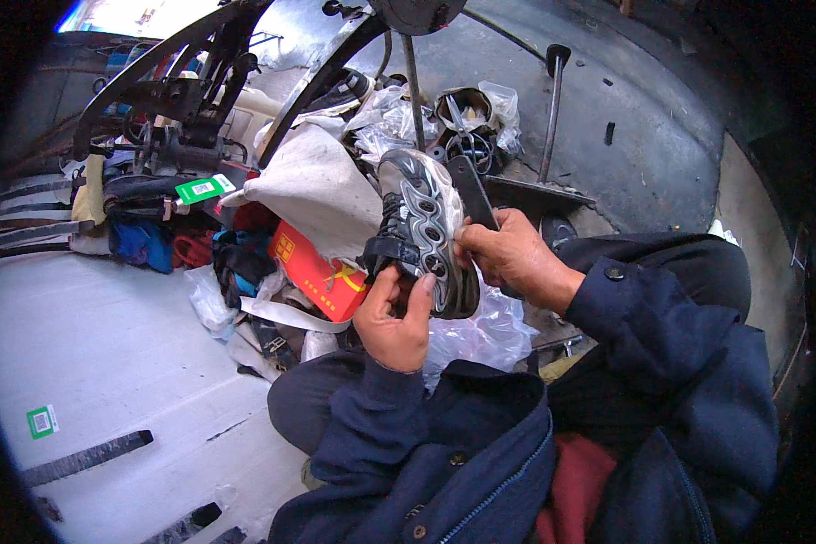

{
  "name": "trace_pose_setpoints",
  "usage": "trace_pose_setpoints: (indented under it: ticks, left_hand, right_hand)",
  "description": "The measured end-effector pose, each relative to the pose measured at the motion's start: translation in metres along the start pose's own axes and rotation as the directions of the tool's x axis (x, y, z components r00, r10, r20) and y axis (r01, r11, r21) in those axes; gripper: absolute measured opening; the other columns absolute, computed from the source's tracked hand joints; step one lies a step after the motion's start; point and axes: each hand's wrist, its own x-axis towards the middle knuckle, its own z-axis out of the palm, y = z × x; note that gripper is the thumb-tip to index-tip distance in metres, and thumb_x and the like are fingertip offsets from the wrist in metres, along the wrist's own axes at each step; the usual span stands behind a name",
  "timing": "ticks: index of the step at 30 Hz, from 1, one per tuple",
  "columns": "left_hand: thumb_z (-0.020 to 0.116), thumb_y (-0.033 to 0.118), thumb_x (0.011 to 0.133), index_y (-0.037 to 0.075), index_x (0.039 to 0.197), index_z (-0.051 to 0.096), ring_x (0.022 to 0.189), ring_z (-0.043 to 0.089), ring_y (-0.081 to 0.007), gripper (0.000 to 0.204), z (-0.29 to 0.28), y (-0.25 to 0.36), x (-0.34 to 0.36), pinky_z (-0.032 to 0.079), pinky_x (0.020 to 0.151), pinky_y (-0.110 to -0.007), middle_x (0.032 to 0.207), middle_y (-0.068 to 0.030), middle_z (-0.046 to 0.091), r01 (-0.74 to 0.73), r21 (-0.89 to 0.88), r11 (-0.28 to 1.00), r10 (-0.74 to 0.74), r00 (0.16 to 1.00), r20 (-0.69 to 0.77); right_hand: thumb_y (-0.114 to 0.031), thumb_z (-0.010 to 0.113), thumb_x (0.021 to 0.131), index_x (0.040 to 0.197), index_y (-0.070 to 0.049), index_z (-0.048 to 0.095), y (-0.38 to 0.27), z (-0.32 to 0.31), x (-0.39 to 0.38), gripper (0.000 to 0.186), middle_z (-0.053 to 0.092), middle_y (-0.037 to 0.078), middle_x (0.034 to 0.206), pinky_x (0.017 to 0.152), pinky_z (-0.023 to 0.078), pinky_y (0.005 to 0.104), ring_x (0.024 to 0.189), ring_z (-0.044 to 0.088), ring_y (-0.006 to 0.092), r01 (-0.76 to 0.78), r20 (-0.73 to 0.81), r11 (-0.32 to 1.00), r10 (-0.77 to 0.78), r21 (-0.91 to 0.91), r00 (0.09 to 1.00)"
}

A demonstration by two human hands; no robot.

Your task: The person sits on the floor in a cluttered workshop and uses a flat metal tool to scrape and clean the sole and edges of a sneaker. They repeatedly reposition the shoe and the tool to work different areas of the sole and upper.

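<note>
A grey and black sneaker [420, 227] with white sole edge is held upright at the centre, toe up, its side with silver looped trim turned toward me. My left hand [394, 317] grips it by the black padded heel part, thumb on its lower side. My right hand [508, 258] is closed round a flat, dark strip-shaped tool [471, 192] with a hole near its tip, held along the shoe's right edge; my thumb also rests at the sole. The tool's lower end is hidden by that hand.
A black machine [186, 104] stands at upper left. Around the shoe lie a pale cloth [295, 177], a red bag [308, 276], plastic bags [480, 331], a bin [462, 109] and scraps. A white panel [118, 335] spans the left. A metal post [551, 118] rises behind.
</note>
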Motion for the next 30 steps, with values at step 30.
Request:
trace_pose_setpoints:
  ticks: [30]
  left_hand:
    - [0.071, 0.006, 0.088, -0.005, 0.104, 0.065, 0.066, 0.056, -0.0038, 0.021, 0.011, -0.004, 0.005, 0.045, 0.06, -0.02, 0.076, -0.0003, 0.064, 0.019, 0.137, 0.99, -0.019, 1.0, -0.006]
  right_hand:
    - [-0.042, 0.058, 0.096, 0.08, -0.008, 0.06, -0.033, -0.082, 0.033, 0.038, 0.057, 0.002, 0.069, 0.046, 0.035, 0.0268, 0.049, 0.041, 0.0089, 0.254, -0.615, 0.964, -0.15, 0.085, 0.774]
